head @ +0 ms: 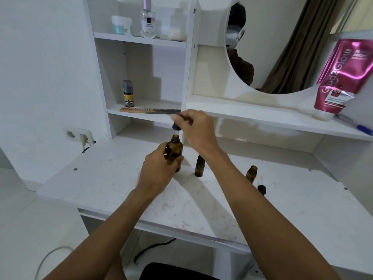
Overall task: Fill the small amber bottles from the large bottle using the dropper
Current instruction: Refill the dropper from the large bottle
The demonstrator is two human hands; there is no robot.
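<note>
The large amber bottle [175, 149] stands uncapped on the white desk [113, 178], and my left hand [159, 170] grips its body. Just above its mouth my right hand [196, 128] pinches the black dropper cap [176, 126]; the glass stem is hard to make out. To the right stand three small amber bottles: one with a dark top [199, 166], an open one [251, 173], and a third [261, 189] half hidden behind my right forearm.
A wall socket with a plug [79, 136] sits at the desk's back left. Shelves behind hold a comb [149, 110], a small yellow-labelled bottle [128, 93] and jars above. A pink tube [341, 77] and a blue pen [363, 129] lie on the right ledge under a mirror.
</note>
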